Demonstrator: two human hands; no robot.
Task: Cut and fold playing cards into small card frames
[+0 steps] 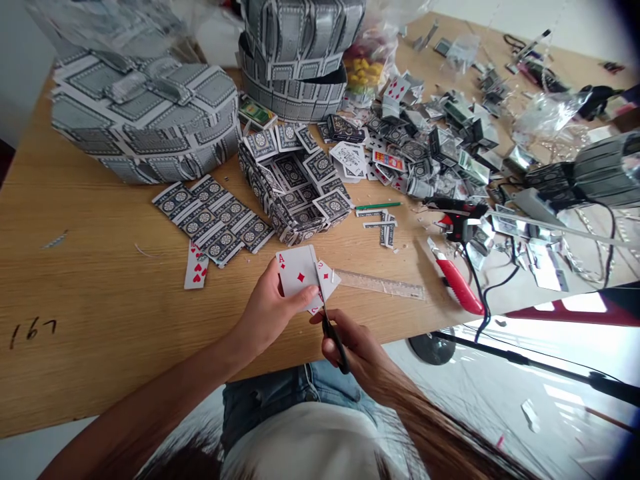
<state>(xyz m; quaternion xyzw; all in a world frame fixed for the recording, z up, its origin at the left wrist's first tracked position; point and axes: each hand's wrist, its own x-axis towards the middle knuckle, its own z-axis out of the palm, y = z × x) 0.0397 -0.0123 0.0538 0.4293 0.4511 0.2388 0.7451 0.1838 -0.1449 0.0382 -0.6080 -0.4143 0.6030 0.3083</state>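
My left hand pinches a playing card, an ace of diamonds, by its lower left part. Behind its right edge shows a second card with a red 2 and diamonds. My right hand is wrapped round black-handled scissors. Their blades point up and lie along the right side of the ace. Just beyond the hands stands an open box built of folded cards. Left of it lies a flat panel of joined cards, with a heart card partly under it.
A lidded card basket stands at the back left, and stacked card baskets at the back middle. A clear ruler, red utility knife, green pencil and corded glue gun lie to the right. Folded cards heap behind them.
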